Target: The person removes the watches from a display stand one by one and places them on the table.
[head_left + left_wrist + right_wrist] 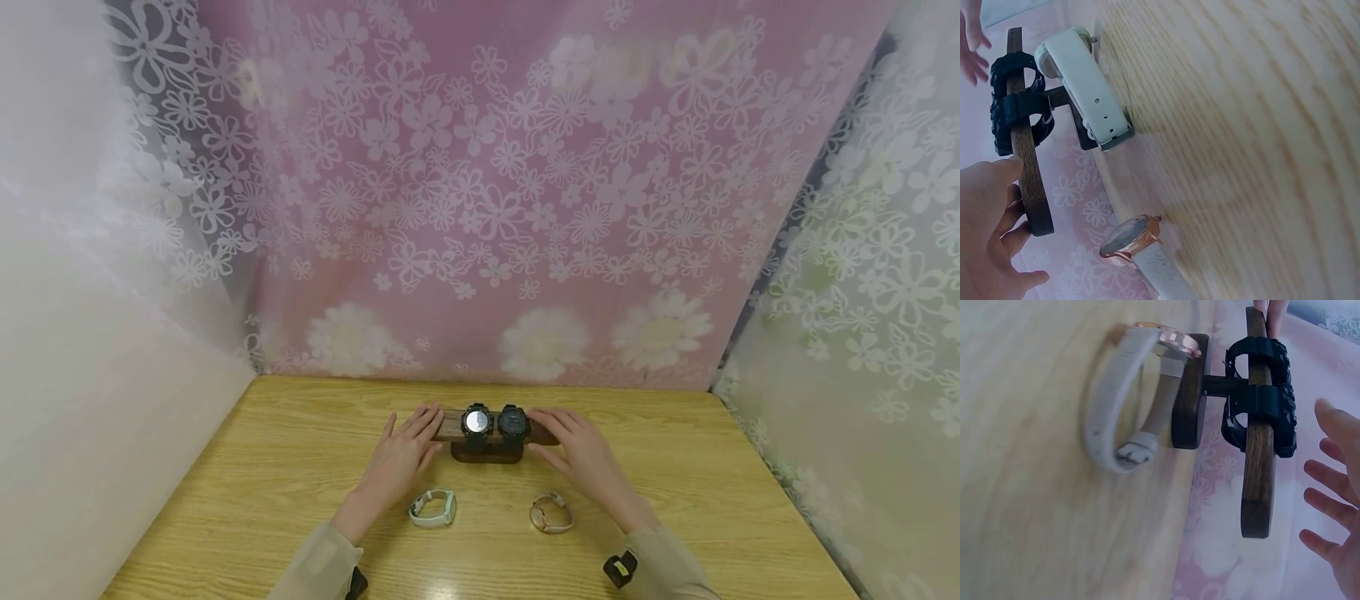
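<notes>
A dark wooden watch stand carries two black watches side by side on its crossbar. At its left end my left hand pinches the bar, thumb on the near side and fingers behind. My right hand is by the other end; in the right wrist view its spread fingers are apart from the bar. Nearer me lie a mint-green watch on the left and a rose-gold watch with a pale strap on the right. The left wrist view also has a rose-gold watch close up, its strap cut off.
The wood-grain table ends against a pink flowered curtain. A pale wall is on the left, and a flowered white curtain closes the right side. Black devices are on the wrists.
</notes>
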`<action>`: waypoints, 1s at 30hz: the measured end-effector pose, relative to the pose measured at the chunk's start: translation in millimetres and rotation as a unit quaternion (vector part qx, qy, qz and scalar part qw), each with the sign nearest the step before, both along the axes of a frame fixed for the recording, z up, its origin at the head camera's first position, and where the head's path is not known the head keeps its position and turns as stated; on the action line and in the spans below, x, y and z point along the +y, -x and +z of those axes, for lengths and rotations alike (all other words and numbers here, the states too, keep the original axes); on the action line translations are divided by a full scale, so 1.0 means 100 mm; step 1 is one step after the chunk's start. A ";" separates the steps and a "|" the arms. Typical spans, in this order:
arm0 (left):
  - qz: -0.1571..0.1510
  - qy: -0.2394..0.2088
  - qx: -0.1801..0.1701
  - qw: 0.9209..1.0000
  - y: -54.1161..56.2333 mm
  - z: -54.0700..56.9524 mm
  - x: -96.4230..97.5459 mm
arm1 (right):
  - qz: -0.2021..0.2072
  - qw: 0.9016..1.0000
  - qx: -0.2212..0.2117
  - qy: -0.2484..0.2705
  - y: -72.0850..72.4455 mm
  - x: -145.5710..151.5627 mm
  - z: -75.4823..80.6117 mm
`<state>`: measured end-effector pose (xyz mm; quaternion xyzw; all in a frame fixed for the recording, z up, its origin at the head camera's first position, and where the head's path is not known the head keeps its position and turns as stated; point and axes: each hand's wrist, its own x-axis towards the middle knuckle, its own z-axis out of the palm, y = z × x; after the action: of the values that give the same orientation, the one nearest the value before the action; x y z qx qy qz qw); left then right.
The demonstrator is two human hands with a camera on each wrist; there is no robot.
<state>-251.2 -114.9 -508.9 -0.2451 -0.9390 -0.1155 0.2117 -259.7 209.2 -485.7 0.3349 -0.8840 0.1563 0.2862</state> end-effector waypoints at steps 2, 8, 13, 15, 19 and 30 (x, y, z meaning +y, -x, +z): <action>0.000 0.001 0.001 1.000 0.00 0.00 0.00 | -0.001 1.000 -0.015 -0.006 0.05 -0.04 0.01; 0.001 0.006 -0.004 1.000 -0.01 0.01 -0.01 | -0.002 0.997 -0.073 -0.022 0.18 -0.20 0.03; 0.002 0.003 -0.009 1.000 0.00 0.01 0.00 | -0.014 0.993 -0.109 -0.031 0.26 -0.28 -0.01; 0.001 0.000 -0.011 1.000 0.00 0.02 0.00 | -0.018 0.991 -0.125 -0.031 0.29 -0.29 -0.03; 0.000 -0.002 -0.012 1.000 -0.01 0.03 0.00 | -0.022 0.987 -0.155 -0.026 0.30 -0.29 -0.06; -0.002 -0.006 -0.005 1.000 0.01 0.00 0.00 | -0.027 0.986 -0.166 -0.018 0.33 -0.20 -0.07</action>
<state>-251.8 -115.2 -508.9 -0.2450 -0.9388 -0.1231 0.2087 -292.5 188.8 -492.7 0.2854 -0.9307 0.1860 0.1335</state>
